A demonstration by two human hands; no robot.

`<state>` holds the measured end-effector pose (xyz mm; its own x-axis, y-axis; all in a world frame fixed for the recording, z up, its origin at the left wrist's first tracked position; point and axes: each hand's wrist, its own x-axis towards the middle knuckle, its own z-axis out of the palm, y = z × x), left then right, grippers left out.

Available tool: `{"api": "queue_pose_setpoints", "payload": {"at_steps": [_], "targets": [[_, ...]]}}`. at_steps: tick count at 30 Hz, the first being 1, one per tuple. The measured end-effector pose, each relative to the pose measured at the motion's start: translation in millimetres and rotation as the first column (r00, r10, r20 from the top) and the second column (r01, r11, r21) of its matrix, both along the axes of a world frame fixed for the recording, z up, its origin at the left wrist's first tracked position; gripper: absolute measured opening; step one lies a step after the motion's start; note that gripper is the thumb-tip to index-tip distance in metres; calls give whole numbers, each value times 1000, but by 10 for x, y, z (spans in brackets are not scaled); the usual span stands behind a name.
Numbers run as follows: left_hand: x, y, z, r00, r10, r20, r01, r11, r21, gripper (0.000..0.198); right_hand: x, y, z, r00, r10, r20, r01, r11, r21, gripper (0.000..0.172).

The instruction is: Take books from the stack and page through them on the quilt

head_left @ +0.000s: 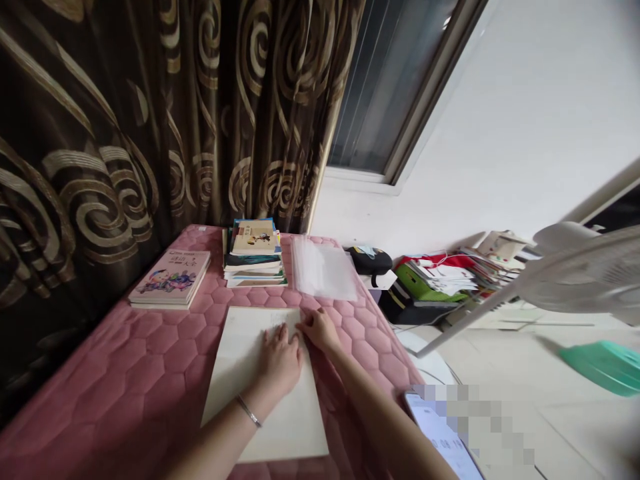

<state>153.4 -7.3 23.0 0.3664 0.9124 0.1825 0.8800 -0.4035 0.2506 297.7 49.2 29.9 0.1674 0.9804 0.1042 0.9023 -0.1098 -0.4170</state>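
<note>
Two bare forearms come in from the near edge, cut off there: the left forearm [215,437] slants to the right and the right forearm [387,420] slants to the left, so the hands meet close together near the middle. At the near right, a phone [435,427] is also cut off, partly covered by blurred blocks, and the figures on its screen are hard to read.

The left hand [283,360], with a bracelet [249,411] at its wrist, lies palm down on a pale sheet [235,393], fingers slightly spread and pointing to the far side. The right hand [319,328] is at the sheet's far right corner, fingers curled in; I cannot tell whether it pinches the edge or only rests against it. The sheet lies on a pink quilted surface [155,373], and the left hand and wrist cover part of it. Faint print near its far right corner is too small to read, and whether it is one layer or several is unclear.

Beyond it, clear plastic sheets [325,270] lie far right, a book stack [255,260] straight across, and a few pink-covered books [173,277] to the left.
</note>
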Motion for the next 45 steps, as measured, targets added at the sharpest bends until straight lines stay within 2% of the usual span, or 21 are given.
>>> {"api": "queue_pose_setpoints", "payload": {"at_steps": [4,6,8,14,16,24,27,32,35,42,45], "targets": [[-10,-13,23,1000,-2,5,2,1000,13,38,-16,323,40,998,-63,28,64,997,-47,25],[-3,-16,40,1000,-3,9,3,1000,6,38,-33,401,59,996,-77,42,79,995,-55,26],[-1,-17,48,1000,-1,13,1,1000,0,38,-46,382,57,996,-76,56,79,996,-51,26],[-15,-11,34,1000,-9,8,9,1000,-5,38,-19,0,-30,999,-4,53,6,999,-49,24],[-16,-12,40,1000,-8,3,8,1000,0,38,-1,-36,-44,999,7,34,-5,999,-48,23],[-14,-16,56,1000,-2,-1,2,1000,-8,38,-38,401,19,991,-116,66,120,991,-53,34],[-18,-15,31,1000,0,12,0,1000,5,37,-72,348,23,992,-101,71,104,994,-37,32],[-20,-20,52,1000,0,-6,0,1000,-17,38,-34,11,-12,999,-21,46,24,998,-55,25],[-24,-12,69,1000,-5,-6,5,1000,-22,39,3,-71,-20,1000,21,21,-20,998,-53,23],[-17,-26,34,1000,-1,12,1,1000,-8,38,-51,256,63,996,-70,62,73,997,-37,27],[-11,-19,44,1000,-12,-4,12,1000,-1,36,-136,294,87,994,-65,90,65,998,3,25]]}}
